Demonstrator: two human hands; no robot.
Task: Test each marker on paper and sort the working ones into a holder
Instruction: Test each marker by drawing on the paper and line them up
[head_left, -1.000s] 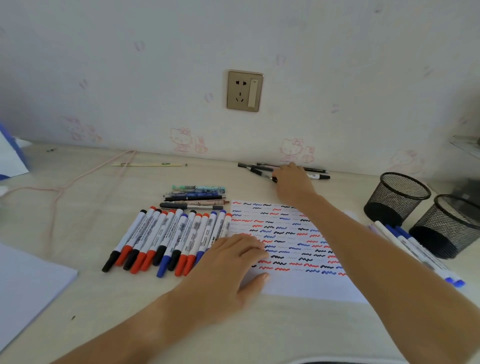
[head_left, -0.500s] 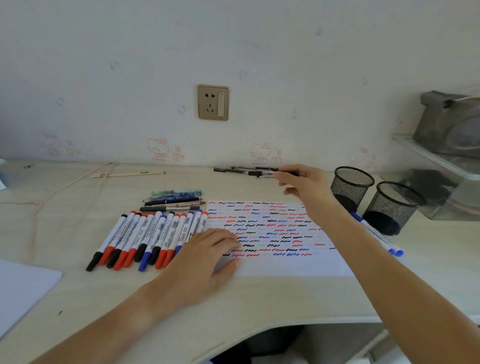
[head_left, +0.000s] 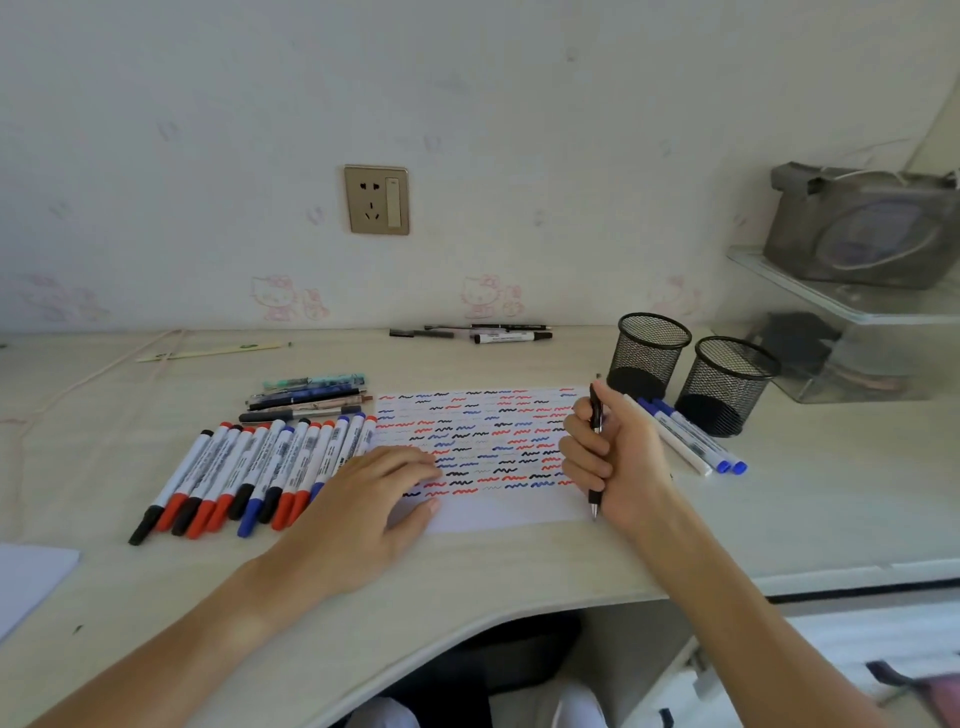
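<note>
1. Under the right hand (head_left: 618, 457), a slim black pen (head_left: 596, 447) stands nearly upright with its tip at the near right corner of the test sheet (head_left: 483, 447); the fingers wrap the barrel in a fist-like hold, which looks like a carrying grip and not yet a writing one.
2. Left of that hand, the left hand (head_left: 374, 499) lies flat with straight fingers on the sheet's near left part, probably to pin the thin paper while a stroke is made.
3. Between the two hands, the sheet is smooth white paper crowded with short wavy marks in red, blue and black; only the near margin is blank.
4. Beyond the left hand, a row of capped whiteboard markers (head_left: 249, 467) lies side by side, plastic white barrels with red, black and blue caps.
5. Past the right hand stand two round black wire-mesh holders (head_left: 652, 353), seemingly empty, with three blue-capped markers (head_left: 685, 436) lying beside them.
</note>
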